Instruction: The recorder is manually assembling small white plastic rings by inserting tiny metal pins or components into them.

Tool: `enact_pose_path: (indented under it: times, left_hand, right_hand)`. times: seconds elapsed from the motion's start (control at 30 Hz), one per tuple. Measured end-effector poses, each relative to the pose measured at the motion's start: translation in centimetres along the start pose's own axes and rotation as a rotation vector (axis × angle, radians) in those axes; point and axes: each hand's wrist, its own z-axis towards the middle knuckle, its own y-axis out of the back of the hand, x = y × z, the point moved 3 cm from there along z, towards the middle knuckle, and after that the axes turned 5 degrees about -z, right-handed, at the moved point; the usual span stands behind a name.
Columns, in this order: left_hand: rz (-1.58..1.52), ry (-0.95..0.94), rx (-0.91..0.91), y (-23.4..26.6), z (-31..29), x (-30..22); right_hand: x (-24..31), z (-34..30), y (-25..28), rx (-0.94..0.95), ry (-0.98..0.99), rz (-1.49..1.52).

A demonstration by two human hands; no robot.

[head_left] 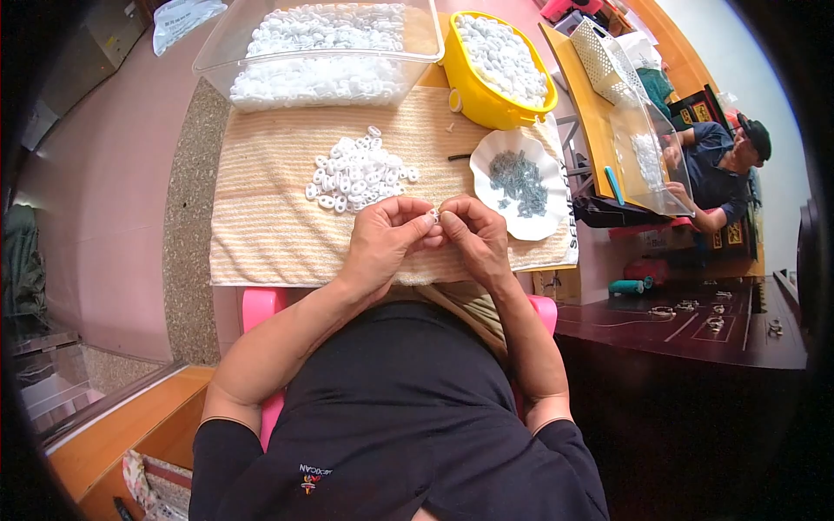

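Note:
My left hand (382, 243) and my right hand (476, 239) meet at the towel's near edge, both with fingers pinched. Between the fingertips a small white plastic piece (435, 214) shows, mostly covered by the left thumb and finger. Whatever the right fingers pinch is too small and hidden to make out. Just beyond the left hand lies a heap of white oval plastic pieces with two holes (360, 172). Right of my right hand is a white wavy-edged plate (549, 224) holding many small, clear greyish pieces (519, 184).
A striped towel (261, 200) covers the table. At the back stand a clear plastic bin (317, 54) and a yellow basin (452, 74), both full of white pieces. A short black stick (459, 157) lies near the plate. At right, a person (721, 165) works at another table.

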Motion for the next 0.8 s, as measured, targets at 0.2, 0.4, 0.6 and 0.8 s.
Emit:
enact_pose_path:
  times: [0.2,0.4,0.6,0.8]
  left_hand:
    - [0.005,-0.007,-0.002,0.0,0.01,-0.02]
    - [0.009,-0.005,-0.004,-0.1,-0.06,-0.18]
    - [0.025,-0.009,-0.002,-0.06,-0.02,-0.09]
    - [0.041,-0.026,0.003,-0.01,-0.04,0.03]
  right_hand:
    - [-0.11,0.16,0.21,-0.003,0.017,-0.035]
    - [-0.12,0.16,0.21,0.013,0.024,-0.048]
    - [0.28,-0.06,0.04,0.038,-0.024,-0.016]
    - [0.5,-0.18,-0.13,0.032,-0.007,-0.034]
